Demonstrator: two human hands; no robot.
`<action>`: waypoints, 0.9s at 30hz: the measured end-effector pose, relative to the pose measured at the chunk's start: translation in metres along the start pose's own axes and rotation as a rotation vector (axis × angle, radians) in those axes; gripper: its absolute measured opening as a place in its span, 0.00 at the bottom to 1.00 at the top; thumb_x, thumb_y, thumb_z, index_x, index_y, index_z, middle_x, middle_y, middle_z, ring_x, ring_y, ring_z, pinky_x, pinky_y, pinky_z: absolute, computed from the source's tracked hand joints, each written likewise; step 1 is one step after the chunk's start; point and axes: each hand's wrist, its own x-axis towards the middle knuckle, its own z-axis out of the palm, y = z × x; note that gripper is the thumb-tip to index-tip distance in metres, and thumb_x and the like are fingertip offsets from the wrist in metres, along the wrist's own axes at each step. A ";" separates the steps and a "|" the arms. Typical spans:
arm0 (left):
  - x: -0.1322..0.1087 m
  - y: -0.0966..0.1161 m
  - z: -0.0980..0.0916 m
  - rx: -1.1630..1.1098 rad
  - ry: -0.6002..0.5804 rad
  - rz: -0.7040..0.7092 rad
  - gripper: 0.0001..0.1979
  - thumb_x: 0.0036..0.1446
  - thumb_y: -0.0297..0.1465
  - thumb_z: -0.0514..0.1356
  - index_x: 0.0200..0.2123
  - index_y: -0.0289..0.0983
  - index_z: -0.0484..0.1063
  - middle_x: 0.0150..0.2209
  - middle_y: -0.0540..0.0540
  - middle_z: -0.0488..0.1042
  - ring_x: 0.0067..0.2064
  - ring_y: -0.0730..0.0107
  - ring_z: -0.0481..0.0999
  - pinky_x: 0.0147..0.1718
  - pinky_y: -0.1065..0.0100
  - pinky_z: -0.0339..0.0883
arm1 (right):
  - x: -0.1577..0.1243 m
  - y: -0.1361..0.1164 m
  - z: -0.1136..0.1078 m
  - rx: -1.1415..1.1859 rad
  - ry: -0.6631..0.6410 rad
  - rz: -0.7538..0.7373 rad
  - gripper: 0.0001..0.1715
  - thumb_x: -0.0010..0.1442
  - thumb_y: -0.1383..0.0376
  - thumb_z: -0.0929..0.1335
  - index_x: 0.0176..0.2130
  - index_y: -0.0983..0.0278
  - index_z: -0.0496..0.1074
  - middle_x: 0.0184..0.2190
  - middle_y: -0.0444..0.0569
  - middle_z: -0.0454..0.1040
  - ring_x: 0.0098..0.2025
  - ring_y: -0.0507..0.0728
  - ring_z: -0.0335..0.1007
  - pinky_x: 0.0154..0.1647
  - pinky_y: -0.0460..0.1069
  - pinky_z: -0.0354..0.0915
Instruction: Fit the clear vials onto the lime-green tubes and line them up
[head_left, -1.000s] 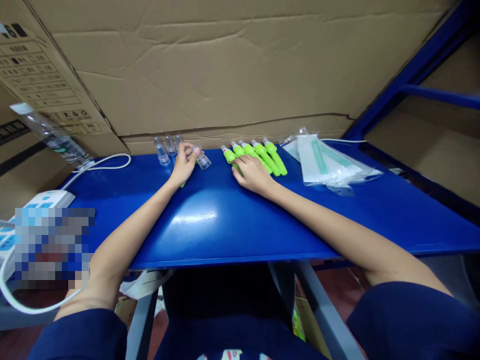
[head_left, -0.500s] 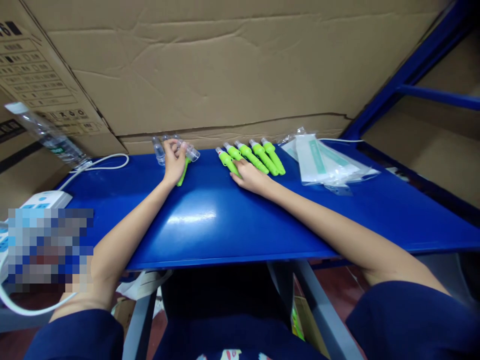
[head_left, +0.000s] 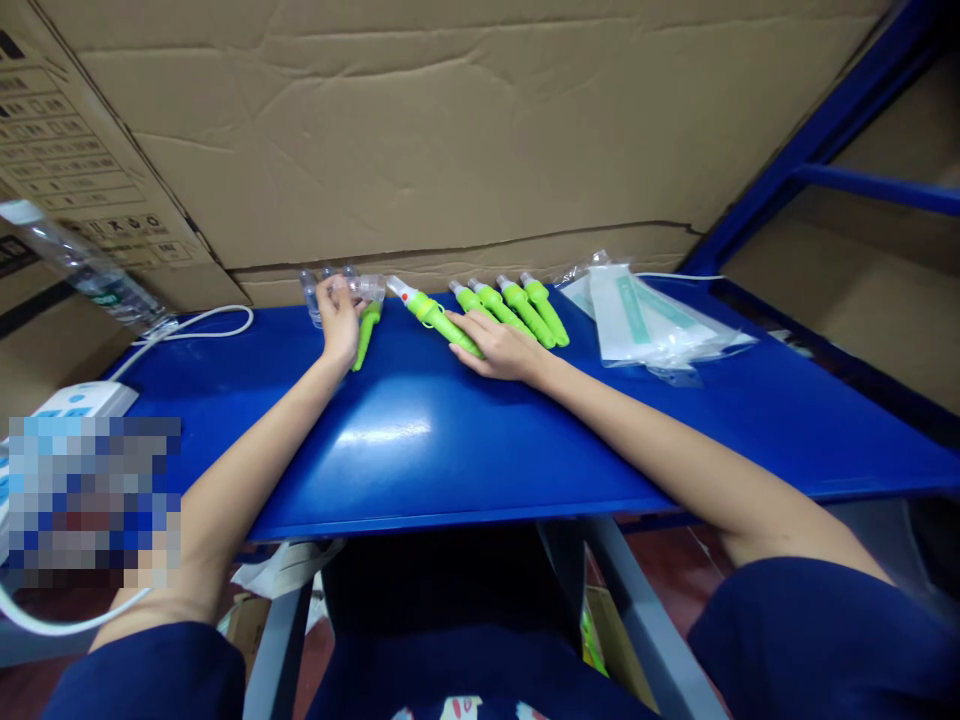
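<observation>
Since half a second ago, right hand [head_left: 501, 347] has swung one green pen [head_left: 439, 320] out of the row; its tip now points toward the clear cap [head_left: 369, 288] in my left hand [head_left: 337, 320]. Left grip pinched shut on that cap; a second green pen [head_left: 365, 335] lies under the palm. Right grip curled loosely over the swung pen's rear end on the blue counter [head_left: 450, 430]. Four more pens [head_left: 517, 308] sit just right of it, plastic pouches [head_left: 645, 325] further right.

Short navy-blue sleeves at both shoulders; forearms bare; navy garment with a small printed patch
</observation>
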 end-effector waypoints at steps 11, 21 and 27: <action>-0.033 0.030 0.018 0.162 -0.333 0.139 0.27 0.56 0.56 0.64 0.47 0.43 0.68 0.41 0.47 0.75 0.42 0.67 0.81 0.45 0.62 0.79 | 0.004 0.029 -0.020 -0.128 0.074 -0.029 0.31 0.74 0.53 0.57 0.66 0.67 0.63 0.53 0.63 0.74 0.53 0.67 0.72 0.53 0.63 0.68; -0.051 0.037 0.019 0.379 -0.585 0.212 0.27 0.60 0.53 0.63 0.52 0.39 0.71 0.48 0.41 0.78 0.43 0.65 0.81 0.44 0.64 0.77 | 0.001 0.054 -0.050 -0.048 0.190 0.222 0.28 0.71 0.46 0.62 0.55 0.63 0.73 0.49 0.59 0.74 0.50 0.67 0.73 0.52 0.61 0.68; -0.052 0.029 0.021 0.320 -0.532 0.202 0.25 0.59 0.51 0.65 0.51 0.39 0.71 0.51 0.41 0.75 0.49 0.63 0.80 0.48 0.64 0.77 | 0.001 0.057 -0.059 0.287 0.165 0.273 0.32 0.62 0.52 0.72 0.59 0.65 0.67 0.50 0.59 0.76 0.51 0.66 0.74 0.51 0.60 0.71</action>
